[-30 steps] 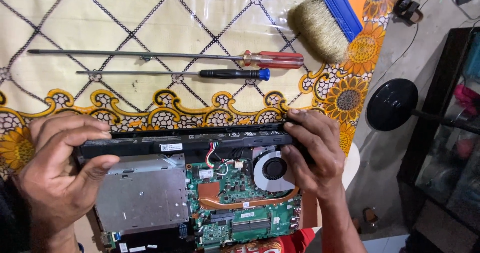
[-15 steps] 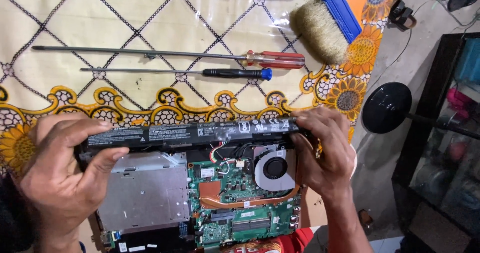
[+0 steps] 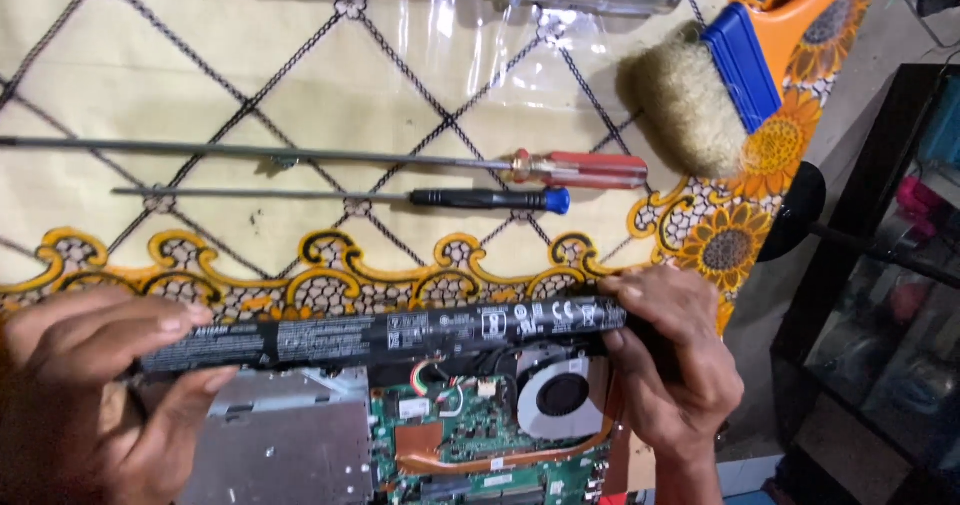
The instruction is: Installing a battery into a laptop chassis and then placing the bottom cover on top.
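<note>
Battery bar [image 3: 390,333] lifted clear of open laptop [image 3: 470,435].
Left hand [image 3: 90,395] and right hand [image 3: 670,365] each pinch one end (cover already off; fan, board exposed).

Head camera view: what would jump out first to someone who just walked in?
The long black battery bar, gripped at its ends by the left hand and right hand, sits over an opened laptop with green board and round fan. Behind lie three screwdrivers and a blue-handled brush on a patterned cloth.
</note>
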